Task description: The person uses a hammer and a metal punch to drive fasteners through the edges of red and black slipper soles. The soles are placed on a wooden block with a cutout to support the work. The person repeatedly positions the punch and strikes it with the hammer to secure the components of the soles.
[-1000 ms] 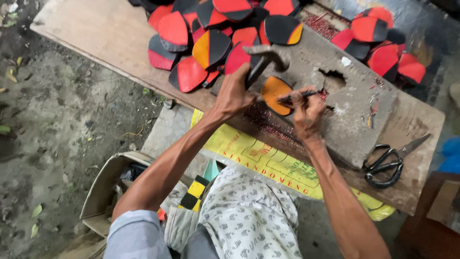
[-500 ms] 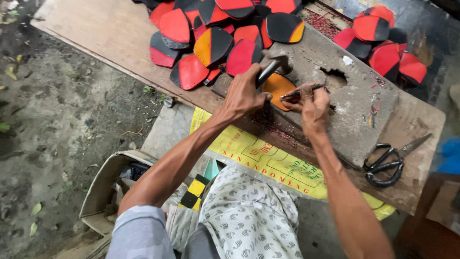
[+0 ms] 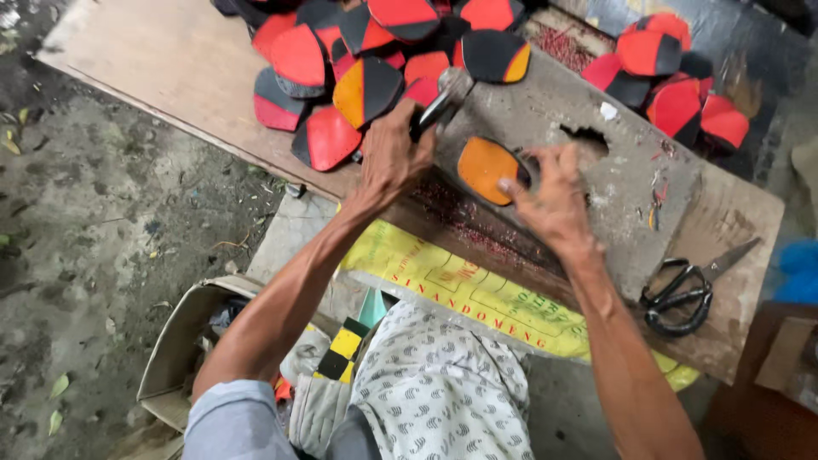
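Left hand (image 3: 394, 158) fisted round hammer (image 3: 443, 98); right hand (image 3: 552, 200) pinching orange piece (image 3: 482, 169) on block (image 3: 596, 183). Piles (image 3: 358, 68) at board's far edge.

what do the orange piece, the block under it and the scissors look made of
Orange piece: probably leather or a synthetic sheet, thin, matte, cleanly cut edge. Block: looks like grey stone or concrete, rough, pitted, chipped. Scissors: metal, dark and dull, bare loop handles. Hammer in the left hand: shiny metal head.
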